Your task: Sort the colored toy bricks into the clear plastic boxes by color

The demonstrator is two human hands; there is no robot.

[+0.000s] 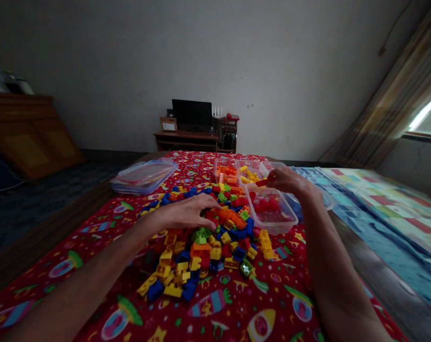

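Observation:
A loose pile of toy building bricks [181,270] in yellow, blue, red, orange and green lies on the table. My left hand [190,211] reaches over the pile, thumb and fingers apart, with red bricks just beyond the fingertips. Whether it touches any is unclear. Pinched in my right hand [290,180] is a red brick [262,182], held over the clear plastic boxes. The nearest box [274,224] contains red bricks [265,204]. Behind it, one box has yellow bricks [249,175], and another to its left has orange bricks [226,173].
Stacked clear lids [144,176] lie at the table's left edge. A patterned red cloth [165,323] covers the table. To the right is a bed with a patchwork cover [386,199]. A monitor [192,114] stands on a desk by the far wall.

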